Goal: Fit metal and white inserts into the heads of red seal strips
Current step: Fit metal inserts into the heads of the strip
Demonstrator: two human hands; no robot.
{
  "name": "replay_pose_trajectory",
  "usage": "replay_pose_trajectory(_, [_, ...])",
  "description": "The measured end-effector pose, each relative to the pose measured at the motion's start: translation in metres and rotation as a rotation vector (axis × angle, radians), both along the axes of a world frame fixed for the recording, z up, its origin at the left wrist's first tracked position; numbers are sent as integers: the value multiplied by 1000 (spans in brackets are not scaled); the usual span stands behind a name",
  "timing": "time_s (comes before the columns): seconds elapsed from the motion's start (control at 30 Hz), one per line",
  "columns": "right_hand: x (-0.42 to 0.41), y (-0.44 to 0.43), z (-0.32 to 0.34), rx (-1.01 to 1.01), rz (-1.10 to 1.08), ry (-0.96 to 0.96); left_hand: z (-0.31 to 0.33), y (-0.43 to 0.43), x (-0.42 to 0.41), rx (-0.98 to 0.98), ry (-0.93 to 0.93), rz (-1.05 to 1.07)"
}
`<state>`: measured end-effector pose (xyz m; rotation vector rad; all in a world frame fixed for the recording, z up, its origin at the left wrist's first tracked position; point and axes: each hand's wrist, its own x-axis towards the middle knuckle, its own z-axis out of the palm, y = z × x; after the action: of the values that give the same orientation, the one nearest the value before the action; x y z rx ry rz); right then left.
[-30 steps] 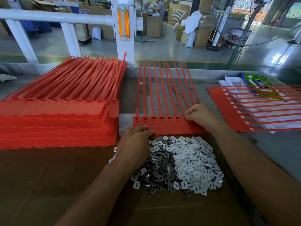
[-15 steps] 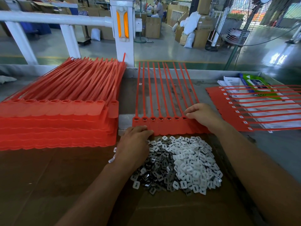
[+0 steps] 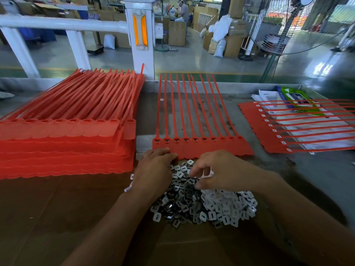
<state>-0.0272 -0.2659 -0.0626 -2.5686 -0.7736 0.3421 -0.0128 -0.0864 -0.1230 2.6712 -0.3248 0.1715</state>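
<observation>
Foremost, the pile of inserts (image 3: 211, 208): heaped on brown cardboard (image 3: 57, 217) at the near edge of the desk (image 3: 317, 179). Dark metal inserts (image 3: 178, 202) lie mostly to the left and white inserts (image 3: 230, 206) mostly to the right.
Centre strip row (image 3: 201, 149): red seal strips joined side by side, just beyond the pile. Their heads (image 3: 186, 140) face the person and their tails run to the desk's far rim. The heads at the left show dark fittings inside.
Left hand (image 3: 153, 171): palm down on the pile's left edge, fingers relaxed. The fingertips touch the near border of the centre strip row, and nothing is seen held.
Right hand (image 3: 224, 169): over the pile's far side, fingers curled down into the inserts. A white piece shows between them, but whether it is gripped cannot be told.
Left stack (image 3: 67, 148): many layers of red strips, beside the centre row.
Right sheet (image 3: 269, 139): another joined row, turned sideways, with white pieces in its heads. It lies over papers (image 3: 267, 96) and a green packet (image 3: 294, 96).
Background: a white railing post (image 3: 142, 45), with cartons and a standing fan (image 3: 278, 41) on the factory floor.
</observation>
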Motion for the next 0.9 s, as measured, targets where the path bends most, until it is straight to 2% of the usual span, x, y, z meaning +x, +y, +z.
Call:
replay_pose_trajectory(0.23, [-4, 16, -13, -72, 41, -29, -2, 1, 1, -6, -10, -7])
replay_pose_trajectory(0.7, [-8, 11, -4, 110, -37, 64, -4, 1, 2, -2, -28, -11])
replay_pose_trajectory(0.9, [-1, 2, 2, 218, -156, 16, -2, 1, 2, 9, -18, -7])
